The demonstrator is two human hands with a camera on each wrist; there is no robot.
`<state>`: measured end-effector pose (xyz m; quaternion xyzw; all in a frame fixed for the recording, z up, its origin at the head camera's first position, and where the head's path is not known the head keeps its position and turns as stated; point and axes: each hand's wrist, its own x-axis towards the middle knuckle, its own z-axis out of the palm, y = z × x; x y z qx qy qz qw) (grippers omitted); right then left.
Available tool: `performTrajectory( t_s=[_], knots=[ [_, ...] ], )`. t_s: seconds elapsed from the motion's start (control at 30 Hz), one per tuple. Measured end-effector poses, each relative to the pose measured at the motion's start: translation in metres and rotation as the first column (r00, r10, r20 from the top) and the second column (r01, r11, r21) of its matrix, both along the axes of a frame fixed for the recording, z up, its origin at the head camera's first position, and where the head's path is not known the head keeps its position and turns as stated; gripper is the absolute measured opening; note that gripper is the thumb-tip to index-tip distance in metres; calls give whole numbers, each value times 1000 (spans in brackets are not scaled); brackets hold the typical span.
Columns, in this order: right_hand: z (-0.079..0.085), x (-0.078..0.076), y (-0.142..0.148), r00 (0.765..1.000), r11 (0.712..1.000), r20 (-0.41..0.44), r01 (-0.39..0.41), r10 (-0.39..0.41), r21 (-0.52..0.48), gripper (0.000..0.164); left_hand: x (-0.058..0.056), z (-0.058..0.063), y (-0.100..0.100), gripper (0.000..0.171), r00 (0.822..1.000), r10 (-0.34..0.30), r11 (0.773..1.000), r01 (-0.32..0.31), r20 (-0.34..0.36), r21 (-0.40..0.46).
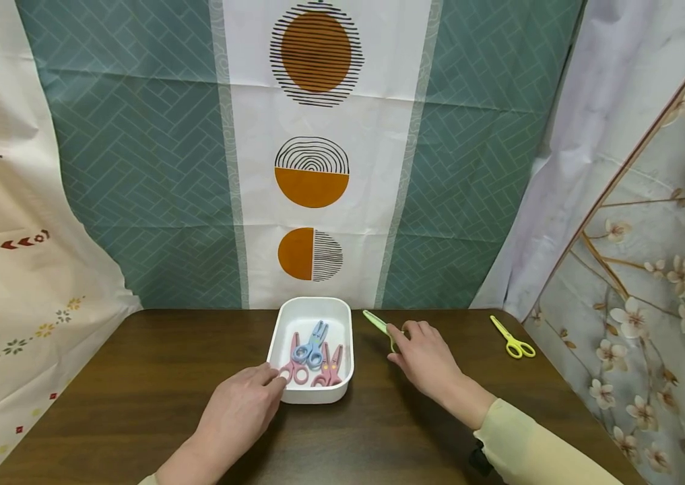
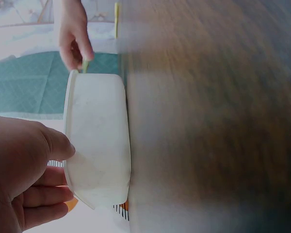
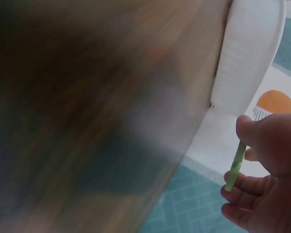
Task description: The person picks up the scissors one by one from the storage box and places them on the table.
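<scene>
A white rectangular bin (image 1: 318,396) stands on the dark wooden table. In it lie blue scissors (image 1: 316,340) and pink scissors (image 1: 335,367), partly overlapping. My left hand (image 1: 239,407) holds the bin's rim at its near left corner, with the thumb (image 2: 62,145) along the near side and the other fingers past the edge. Just right of the bin, my right hand (image 1: 430,358) pinches light green scissors (image 1: 376,322) by the handle end, their blade part pointing away and to the left. The fingers cover much of that handle.
Yellow scissors (image 1: 507,338) lie on the table (image 1: 154,377) near its right edge. Behind the table hangs a green and white patterned curtain (image 1: 154,269), close to the back edge. A floral cloth (image 1: 651,323) borders the right side, and a cream cloth (image 1: 33,283) the left.
</scene>
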<state>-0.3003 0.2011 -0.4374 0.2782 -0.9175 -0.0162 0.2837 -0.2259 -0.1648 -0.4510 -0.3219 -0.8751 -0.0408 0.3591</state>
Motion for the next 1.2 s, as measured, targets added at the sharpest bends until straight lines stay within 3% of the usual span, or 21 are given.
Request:
performTrajectory(
  t_s=[0.27,0.77,0.97,1.2],
  knots=[
    [-10,7,19,997,997,33,70,-71,41,58,0,-1,-1,21,1000,14,1000,-14,1,-1],
    [-17,18,31,964,984,207,148,-167,102,52,0,0,0,19,1000,8,1000,-8,-4,7],
    [-21,17,32,956,985,243,149,-166,87,52,0,0,-1,10,1000,-6,1000,6,13,3],
    [-21,18,33,953,986,256,144,-162,88,50,0,0,0,20,1000,17,1000,-17,4,0]
  ],
)
